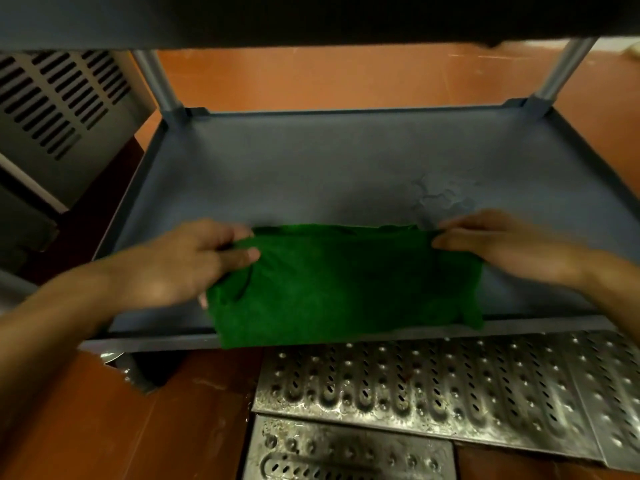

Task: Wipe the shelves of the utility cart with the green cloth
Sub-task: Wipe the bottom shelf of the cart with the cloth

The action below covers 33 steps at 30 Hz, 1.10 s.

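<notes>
green terry, folded roughly into a rectangle, lies on the near part of the lower shelf (346,161) of my utility cart (540,102): this is the green cloth (343,282), and its front edge hangs just over the shelf's near rim, a corner drooping at the right. my left hand (180,265) grips the cloth's left end; the thumb lies on top and the fingers (239,256) curl over the fold, pinching the fabric, with one fingertip showing under the edge lower down. my right hand (502,244) holds the right end at the far corner; its fingers are close together and pressed onto the cloth's upper edge, though motion blur keeps me from telling whether the thumb is tucked beneath. between both hands the cloth is stretched fairly flat.

the shelf is dull blue-grey plastic with a raised lip all round, and to the right of centre, beyond the cloth, there is a patch of wet streaks (443,195). two grey posts rise from the far corners, the left post (159,77) and the right post (564,67), up to the upper shelf (311,19), which fills the top of the view in shadow. the floor (329,74) is orange-brown. in front of the cart lie perforated steel drain grates (433,386), wet and shiny. at far left stands a grey louvred panel (59,98).
</notes>
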{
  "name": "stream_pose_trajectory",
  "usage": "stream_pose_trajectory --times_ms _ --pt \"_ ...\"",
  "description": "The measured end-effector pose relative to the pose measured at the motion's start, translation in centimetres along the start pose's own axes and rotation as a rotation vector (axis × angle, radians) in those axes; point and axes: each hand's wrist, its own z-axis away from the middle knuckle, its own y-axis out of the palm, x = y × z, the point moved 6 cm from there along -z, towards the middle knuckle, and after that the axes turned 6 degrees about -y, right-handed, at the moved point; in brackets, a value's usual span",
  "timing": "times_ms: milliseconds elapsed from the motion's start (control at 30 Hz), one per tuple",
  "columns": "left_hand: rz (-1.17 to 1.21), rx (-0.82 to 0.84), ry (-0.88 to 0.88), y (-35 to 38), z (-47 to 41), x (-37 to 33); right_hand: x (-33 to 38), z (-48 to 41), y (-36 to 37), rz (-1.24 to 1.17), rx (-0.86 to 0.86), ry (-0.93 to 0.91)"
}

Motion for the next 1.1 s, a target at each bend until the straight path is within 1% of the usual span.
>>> stream_pose_trajectory --times_ms 67,133,167,267,300,400,467,533,633,700,900,1033,1100 --pt "-0.183 -0.178 0.072 -1.4 -2.3 -0.6 0.4 -2.1 -0.9 0.089 -0.151 -0.037" --pt "-0.408 -0.359 0.129 -2.5 -4.5 -1.1 0.1 -4.1 -1.0 0.199 -0.230 -0.062" --pt "-0.484 -0.404 0.131 -2.7 -5.4 -1.1 -0.2 -4.8 -0.8 0.230 -0.253 -0.069" --pt "-0.583 -0.362 0.073 -1.0 -6.7 0.0 -0.6 -5.2 0.8 0.215 -0.241 -0.132" --pt "-0.616 -0.353 0.104 -0.1 -6.5 0.3 -0.6 -5.0 1.6 0.286 -0.205 -0.191" --pt "-0.689 -0.296 0.331 3.3 -5.2 0.6 -1.5 -3.9 4.2 0.507 -0.030 -0.283" --pt "-0.819 -0.222 0.365 5.0 -4.9 1.6 -2.9 -3.3 5.5 0.529 0.021 -0.300" --pt "-0.892 -0.201 0.341 5.6 -5.1 2.8 -3.6 -2.9 6.1 0.495 -0.031 -0.342" --pt "-0.846 -0.267 0.384 5.7 -5.1 2.7 -3.4 -2.8 6.1 0.506 -0.201 -0.402" --pt "-0.810 -0.295 0.396 5.7 -5.3 2.3 -3.2 -2.8 6.1 0.514 -0.244 -0.416" --pt "-0.638 -0.218 0.423 5.4 -3.6 1.9 -2.9 -0.1 6.9 0.424 -0.211 -0.469" --pt "-0.602 -0.203 0.434 6.4 -1.3 2.0 -2.1 2.2 7.9 0.344 -0.226 -0.478" --pt "-0.584 -0.197 0.424 6.8 -0.7 2.0 -2.0 2.9 8.3 0.327 -0.204 -0.474"
